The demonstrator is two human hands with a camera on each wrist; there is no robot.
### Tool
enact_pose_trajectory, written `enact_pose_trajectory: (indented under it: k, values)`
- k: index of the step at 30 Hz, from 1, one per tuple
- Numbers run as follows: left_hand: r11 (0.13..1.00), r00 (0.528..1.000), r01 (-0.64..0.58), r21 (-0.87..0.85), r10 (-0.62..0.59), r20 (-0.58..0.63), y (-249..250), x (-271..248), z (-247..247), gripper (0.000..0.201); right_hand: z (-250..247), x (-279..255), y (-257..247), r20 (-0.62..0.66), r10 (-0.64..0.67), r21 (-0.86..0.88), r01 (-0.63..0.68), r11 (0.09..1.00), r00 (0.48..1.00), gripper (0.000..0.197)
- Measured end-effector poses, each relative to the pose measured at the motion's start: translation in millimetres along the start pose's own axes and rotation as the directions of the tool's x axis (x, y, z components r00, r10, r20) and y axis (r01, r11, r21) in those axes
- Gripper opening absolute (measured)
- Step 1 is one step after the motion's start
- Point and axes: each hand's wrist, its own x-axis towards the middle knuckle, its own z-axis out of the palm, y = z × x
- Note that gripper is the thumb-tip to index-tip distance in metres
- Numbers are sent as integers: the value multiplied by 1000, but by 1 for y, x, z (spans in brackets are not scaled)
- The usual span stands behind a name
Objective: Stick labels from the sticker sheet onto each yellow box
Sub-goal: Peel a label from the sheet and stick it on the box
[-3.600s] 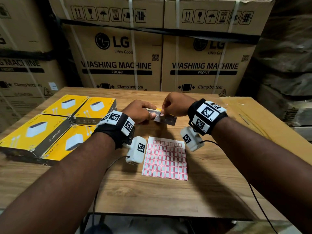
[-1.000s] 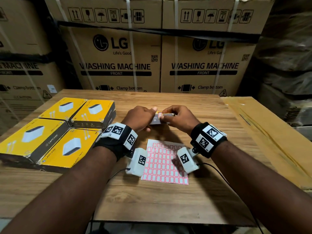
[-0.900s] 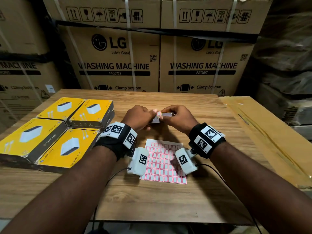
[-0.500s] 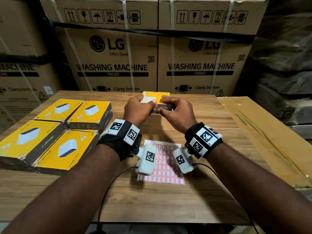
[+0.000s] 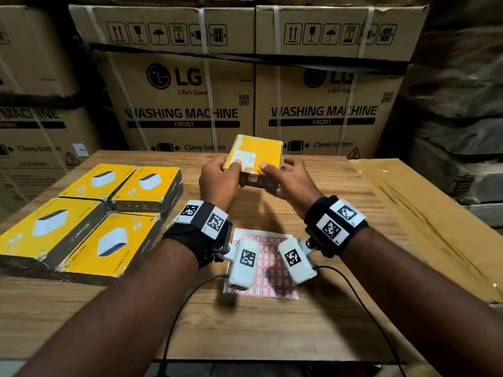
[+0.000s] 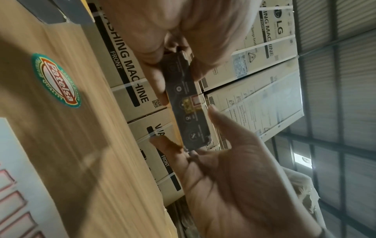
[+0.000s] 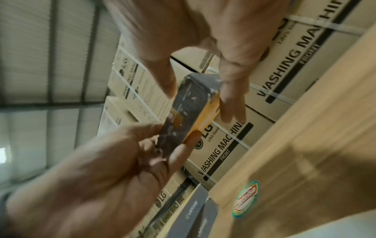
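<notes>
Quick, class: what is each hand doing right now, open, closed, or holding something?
Left hand: closed, gripping the left end of the small yellow cardboard box.
Right hand: closed, holding the same box's right end.

— Left side of the table (image 5: 266, 330)?
— Blocked by four yellow boxes (image 5: 89, 221) packed edge to edge.
— Middle?
— Sticker sheet (image 5: 268, 270) lying flat beneath both wrists; bare wood in front of it and beyond.
— Above that?
— Filled by the held box (image 5: 255, 156), gripped between left hand (image 5: 217, 183) and right hand (image 5: 290, 180).
— Far edge?
— Walled off by stacked washing machine cartons (image 5: 190, 104).
— Right?
— Flat cardboard sheet (image 5: 424, 221), low.
</notes>
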Motion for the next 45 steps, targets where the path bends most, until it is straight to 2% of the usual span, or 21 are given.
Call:
enact_pose_trajectory:
  k: [2, 4, 5, 8, 9, 13, 14, 15, 18, 19, 23, 26, 30, 34, 38, 41, 45]
  values:
    - [999, 998, -44, 17, 43, 34, -3, -2, 2, 33, 0, 0, -6, 149, 86, 106, -102, 989, 985, 64]
    - [998, 996, -62, 12, 61, 68, -5, -2, 5, 33, 1, -1, -12, 172, 92, 76, -106, 991, 981, 52]
    - [998, 995, -67, 6, 66, 79, -5, -3, 5, 32, 1, -1, -12, 158, 89, 68, -101, 993, 983, 55]
    - [995, 989, -103, 16, 101, 105, -4, -8, 5, 30, 3, -2, -13, 123, 120, 72, -130, 989, 985, 82]
    - [993, 988, -111, 26, 107, 114, -4, -9, 4, 31, 3, -2, -13, 121, 119, 78, -129, 989, 985, 83]
    - [987, 981, -139, 80, 126, 146, -7, -13, 1, 39, 0, -2, -14, 133, 138, 98, -152, 984, 981, 46]
    - [983, 977, -157, 99, 140, 158, -6, -15, 0, 42, -1, -4, -13, 151, 154, 92, -169, 981, 976, 43]
    - [978, 974, -172, 117, 152, 169, -5, -15, 0, 44, -1, -6, -13, 173, 166, 88, -183, 979, 971, 45]
    - [978, 971, -159, 134, 131, 199, -3, -17, -3, 47, 3, -10, -9, 197, 187, 36, -197, 980, 962, 69]
    - [981, 971, -145, 130, 116, 210, -3, -17, -3, 49, 4, -10, -8, 188, 182, 25, -190, 982, 965, 69]
    - [987, 972, -98, 130, 67, 225, -6, -21, -5, 45, 3, -6, -10, 139, 160, 52, -168, 984, 977, 39]
    - [974, 969, -149, 169, 109, 221, -3, -24, -8, 56, 5, -8, -12, 154, 153, 42, -161, 986, 976, 31]
    - [916, 960, -270, 296, 233, 157, 1, -27, -9, 63, 7, -12, -11, 168, 139, 50, -150, 987, 976, 35]
    - [883, 931, -361, 301, 320, 176, -2, -25, -12, 48, 4, -12, -12, 155, 150, 62, -161, 985, 977, 50]
    - [944, 949, -276, 183, 237, 208, -7, -22, -14, 43, 3, -12, -11, 137, 70, -28, -67, 997, 988, 69]
    - [981, 971, -166, 102, 145, 188, -6, -21, -13, 32, 3, -12, -7, 155, 35, -72, -24, 997, 987, 72]
    - [999, 984, 30, 36, -36, 177, 1, -19, -12, 47, 3, -16, -9, 252, 12, -100, 14, 995, 968, 71]
